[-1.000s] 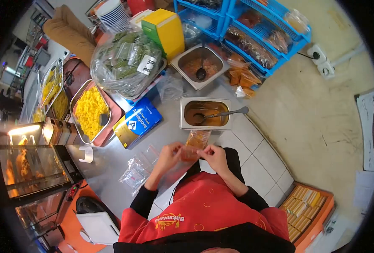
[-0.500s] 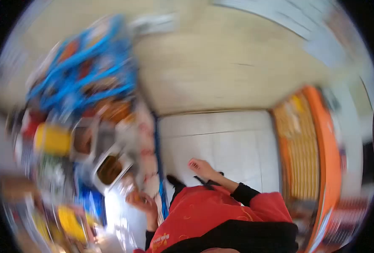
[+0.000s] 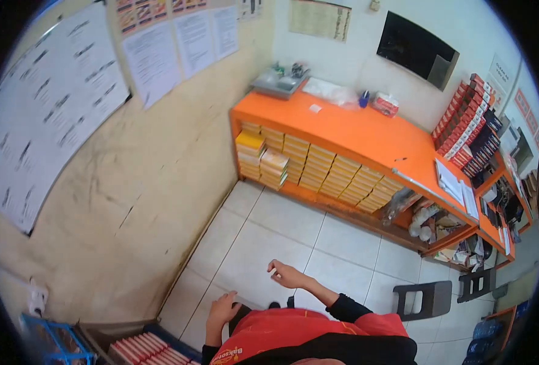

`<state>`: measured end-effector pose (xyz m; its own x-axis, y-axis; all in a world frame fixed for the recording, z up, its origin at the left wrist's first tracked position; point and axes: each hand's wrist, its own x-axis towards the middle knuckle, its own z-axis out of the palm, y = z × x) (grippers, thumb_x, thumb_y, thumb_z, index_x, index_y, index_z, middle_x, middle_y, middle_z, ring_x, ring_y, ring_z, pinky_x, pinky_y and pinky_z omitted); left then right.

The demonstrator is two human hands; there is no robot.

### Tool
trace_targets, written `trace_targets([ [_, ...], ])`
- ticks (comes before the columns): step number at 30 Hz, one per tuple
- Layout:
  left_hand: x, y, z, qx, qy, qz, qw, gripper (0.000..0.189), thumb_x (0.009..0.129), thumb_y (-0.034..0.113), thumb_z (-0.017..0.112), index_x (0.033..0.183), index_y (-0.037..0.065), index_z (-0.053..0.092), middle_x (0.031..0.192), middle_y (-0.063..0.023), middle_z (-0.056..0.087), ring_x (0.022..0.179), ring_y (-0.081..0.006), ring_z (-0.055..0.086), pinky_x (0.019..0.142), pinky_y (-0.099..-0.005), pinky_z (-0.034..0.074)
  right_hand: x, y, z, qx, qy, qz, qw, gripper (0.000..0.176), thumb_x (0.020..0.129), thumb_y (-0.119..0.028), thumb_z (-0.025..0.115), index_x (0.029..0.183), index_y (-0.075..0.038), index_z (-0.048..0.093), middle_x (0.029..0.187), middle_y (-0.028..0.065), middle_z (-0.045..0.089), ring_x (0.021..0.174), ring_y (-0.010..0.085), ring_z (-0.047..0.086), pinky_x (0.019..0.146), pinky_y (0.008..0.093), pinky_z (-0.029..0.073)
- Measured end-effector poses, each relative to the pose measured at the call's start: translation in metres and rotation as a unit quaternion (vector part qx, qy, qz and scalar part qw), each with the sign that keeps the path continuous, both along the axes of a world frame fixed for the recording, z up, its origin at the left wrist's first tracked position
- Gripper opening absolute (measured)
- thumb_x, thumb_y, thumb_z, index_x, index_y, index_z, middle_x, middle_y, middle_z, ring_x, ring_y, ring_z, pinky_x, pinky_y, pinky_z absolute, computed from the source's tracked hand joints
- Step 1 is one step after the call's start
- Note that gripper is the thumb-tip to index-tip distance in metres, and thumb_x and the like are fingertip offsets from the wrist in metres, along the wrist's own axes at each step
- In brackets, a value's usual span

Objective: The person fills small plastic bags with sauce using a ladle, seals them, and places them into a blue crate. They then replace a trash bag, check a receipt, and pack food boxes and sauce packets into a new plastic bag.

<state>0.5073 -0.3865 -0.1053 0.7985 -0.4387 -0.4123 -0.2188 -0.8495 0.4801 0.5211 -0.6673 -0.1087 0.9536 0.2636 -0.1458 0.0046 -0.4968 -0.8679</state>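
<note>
Floor tiles [image 3: 275, 222] stretch beyond the left hand [image 3: 221, 309] and right hand [image 3: 290, 276], both loosely open, apparently empty; no handling underway.

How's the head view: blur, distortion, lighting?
Head view: fisheye with black corners, large wall chart bowed toward the left edge; left hand, right hand and orange counter reasonably sharp; lighting fairly even; fine print on the white wall sheets unreadable.

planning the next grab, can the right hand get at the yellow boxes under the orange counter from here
Probably not from here: open floor lies between the right hand and the yellow boxes. Their front looks unblocked, so stepping closer would likely do.
</note>
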Motion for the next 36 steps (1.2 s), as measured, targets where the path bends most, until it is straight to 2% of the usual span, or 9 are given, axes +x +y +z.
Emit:
trace_targets([
  [2,0.033,-0.023,-0.006,-0.082,0.019,0.02,0.996,0.048,0.08,0.033,0.06,0.122,0.013,0.045,0.105,-0.0158,0.059,0.096,-0.0334,0.058,0.078,-0.0472,0.045,0.05,-0.028,0.022,-0.008,0.003,0.05,0.999,0.016,0.087,-0.013,0.053,0.1,-0.004,0.049,0.096,0.0122,0.059,0.088,0.0267,0.06,0.075,0.0367,0.048],
  [5,0.082,-0.036,-0.027,-0.054,0.001,0.025,0.998,0.048,0.08,0.035,0.059,0.121,0.013,0.046,0.107,-0.0156,0.059,0.098,-0.033,0.058,0.08,-0.047,0.046,0.134,-0.067,0.023,-0.011,-0.052,0.131,0.99,0.019,0.087,-0.018,0.053,0.1,-0.004,0.051,0.093,0.0129,0.06,0.086,0.0265,0.06,0.075,0.036,0.048],
  [12,0.281,-0.084,-0.062,0.125,0.004,-0.02,0.992,0.045,0.08,0.034,0.061,0.118,0.013,0.049,0.103,-0.0146,0.06,0.094,-0.0319,0.059,0.077,-0.0469,0.046,0.321,-0.164,0.019,-0.024,-0.068,0.079,0.994,0.016,0.089,-0.018,0.053,0.1,-0.006,0.053,0.092,0.0116,0.061,0.087,0.0264,0.06,0.076,0.0359,0.047],
  [15,0.409,-0.156,-0.056,0.036,-0.135,-0.074,0.987,0.045,0.079,0.033,0.062,0.116,0.012,0.05,0.099,-0.015,0.06,0.091,-0.0317,0.059,0.075,-0.0473,0.046,0.384,-0.237,0.034,-0.019,-0.079,0.016,0.997,0.018,0.089,-0.018,0.053,0.102,-0.006,0.056,0.096,0.0127,0.061,0.09,0.0258,0.06,0.076,0.0348,0.048],
  [18,0.515,-0.265,0.014,0.027,-0.186,-0.168,0.968,0.042,0.08,0.026,0.061,0.117,0.011,0.049,0.104,-0.0133,0.058,0.095,-0.0307,0.057,0.081,-0.0462,0.043,0.437,-0.314,0.047,-0.093,-0.048,-0.13,0.986,0.026,0.088,-0.021,0.054,0.108,-0.003,0.056,0.094,0.0158,0.064,0.091,0.0297,0.061,0.078,0.0363,0.048],
  [23,0.636,-0.429,0.076,-0.104,-0.251,-0.286,0.919,0.042,0.082,0.023,0.059,0.12,0.01,0.047,0.11,-0.0117,0.055,0.1,-0.0298,0.054,0.086,-0.0443,0.04,0.559,-0.448,0.0,-0.063,-0.216,-0.322,0.92,0.027,0.088,-0.019,0.053,0.11,-0.004,0.056,0.106,0.0176,0.061,0.093,0.0323,0.06,0.08,0.0392,0.047],
  [29,0.725,-0.579,0.093,-0.12,-0.166,-0.32,0.925,0.042,0.084,0.024,0.057,0.121,0.01,0.046,0.11,-0.0125,0.055,0.103,-0.0287,0.053,0.089,-0.0445,0.037,0.746,-0.612,-0.056,-0.279,-0.279,-0.334,0.856,0.033,0.084,-0.013,0.054,0.116,-0.008,0.052,0.125,0.0148,0.05,0.102,0.0325,0.056,0.085,0.0408,0.046],
  [32,0.762,-0.623,0.085,-0.113,-0.146,-0.325,0.927,0.041,0.085,0.024,0.057,0.121,0.009,0.046,0.11,-0.0127,0.055,0.104,-0.0288,0.052,0.089,-0.0442,0.038,0.789,-0.67,-0.038,-0.23,-0.147,-0.349,0.897,0.038,0.079,-0.015,0.061,0.116,-0.014,0.052,0.132,0.0121,0.046,0.099,0.0324,0.057,0.084,0.0439,0.045],
  [36,0.808,-0.666,0.067,-0.082,-0.118,-0.3,0.943,0.04,0.084,0.024,0.057,0.12,0.01,0.047,0.11,-0.0128,0.055,0.104,-0.0295,0.051,0.088,-0.0446,0.038,0.832,-0.731,-0.037,-0.319,-0.273,-0.317,0.851,0.036,0.075,-0.022,0.066,0.11,-0.019,0.055,0.132,0.0078,0.045,0.091,0.0314,0.06,0.08,0.0439,0.047],
])
